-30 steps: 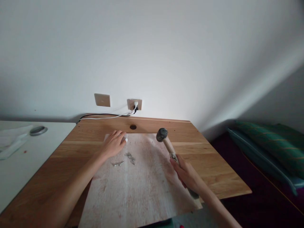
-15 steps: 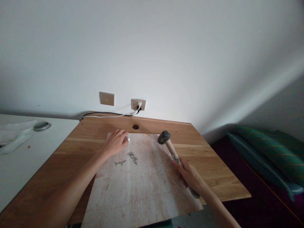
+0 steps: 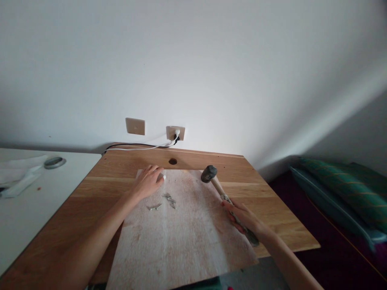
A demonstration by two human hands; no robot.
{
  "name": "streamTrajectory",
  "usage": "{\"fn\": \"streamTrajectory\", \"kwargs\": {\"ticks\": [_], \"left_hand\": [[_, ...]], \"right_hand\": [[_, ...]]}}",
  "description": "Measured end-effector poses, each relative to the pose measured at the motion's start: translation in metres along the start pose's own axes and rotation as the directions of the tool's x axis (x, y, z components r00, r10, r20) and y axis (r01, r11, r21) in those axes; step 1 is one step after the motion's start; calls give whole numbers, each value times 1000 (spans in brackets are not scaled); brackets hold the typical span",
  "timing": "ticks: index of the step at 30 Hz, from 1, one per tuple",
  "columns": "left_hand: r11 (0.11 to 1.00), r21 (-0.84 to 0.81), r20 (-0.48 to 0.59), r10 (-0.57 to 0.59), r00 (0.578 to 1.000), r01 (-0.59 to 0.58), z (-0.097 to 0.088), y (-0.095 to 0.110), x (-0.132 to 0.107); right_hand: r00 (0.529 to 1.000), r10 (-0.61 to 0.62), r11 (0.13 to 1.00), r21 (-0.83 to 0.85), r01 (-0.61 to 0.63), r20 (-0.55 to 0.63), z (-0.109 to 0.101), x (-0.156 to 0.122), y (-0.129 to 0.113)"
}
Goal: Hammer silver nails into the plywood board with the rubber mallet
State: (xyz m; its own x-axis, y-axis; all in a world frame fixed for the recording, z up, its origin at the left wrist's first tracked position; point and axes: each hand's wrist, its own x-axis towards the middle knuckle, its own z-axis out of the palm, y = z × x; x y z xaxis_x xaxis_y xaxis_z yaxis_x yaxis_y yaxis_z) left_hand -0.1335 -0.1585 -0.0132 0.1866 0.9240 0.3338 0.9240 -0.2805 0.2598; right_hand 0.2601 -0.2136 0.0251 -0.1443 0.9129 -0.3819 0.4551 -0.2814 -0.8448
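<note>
In my right hand (image 3: pixel 243 216) is a rubber mallet (image 3: pixel 209 173) with a black head and a pale wooden handle. My fingers wrap the lower handle, and the head is over the board's far right corner. My left hand (image 3: pixel 149 181) is at the far left corner of the pale wooden board (image 3: pixel 181 241), fingers bent together. A small white piece (image 3: pixel 164 177) shows at its fingertips; its kind is too small to make out. On the board nearer me lie several loose metal screws or nails (image 3: pixel 169 200). Another small group of metal fasteners (image 3: pixel 155 207) lies left of them.
The board rests on a wooden desk (image 3: pixel 272 213) with a round cable hole (image 3: pixel 172 161). Cables (image 3: pixel 136 146) run along the wall to a socket (image 3: pixel 175 133). A white table (image 3: pixel 75 161) at left bears a tape roll (image 3: pixel 54 162). Green cushions (image 3: pixel 347 189) lie at right.
My right hand has shifted slightly right and toward me on the mallet's handle, whose butt end has moved right. The mallet's head and my left hand stay almost in place.
</note>
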Motion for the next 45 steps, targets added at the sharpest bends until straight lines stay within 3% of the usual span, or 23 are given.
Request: {"fn": "streamTrajectory", "kwargs": {"ticks": [6, 11, 14, 19, 24, 31, 40, 45], "left_hand": [[1000, -27, -15, -8, 1000, 8, 1, 0, 0], [1000, -9, -4, -7, 1000, 7, 1, 0, 0], [1000, -17, -10, -9, 1000, 9, 1, 0, -1], [999, -41, -8, 2, 1000, -2, -1, 2, -1], [999, -44, -5, -6, 1000, 5, -2, 2, -1], [998, -58, -4, -8, 1000, 8, -3, 3, -1], [998, -59, 14, 7, 1000, -6, -1, -12, -5], [995, -103, 24, -5, 1000, 7, -21, -8, -12]], "right_hand": [[996, -72, 997, -15, 72, -58, 7, -12, -3], [985, -132, 991, -14, 131, -114, -3, -15, -23], [985, -123, 992, -40, 119, -124, -9, -10, -28], [994, -43, 989, -144, 27, -105, -11, -1, -15], [998, 11, 998, -57, -15, -59, -10, 0, -6], [993, 9, 996, 84, 1, -119, -5, -6, -5], [993, 15, 989, 145, 1, -113, 1, -5, -1], [996, 24, 989, 150, -11, -87, 6, -8, -2]]}}
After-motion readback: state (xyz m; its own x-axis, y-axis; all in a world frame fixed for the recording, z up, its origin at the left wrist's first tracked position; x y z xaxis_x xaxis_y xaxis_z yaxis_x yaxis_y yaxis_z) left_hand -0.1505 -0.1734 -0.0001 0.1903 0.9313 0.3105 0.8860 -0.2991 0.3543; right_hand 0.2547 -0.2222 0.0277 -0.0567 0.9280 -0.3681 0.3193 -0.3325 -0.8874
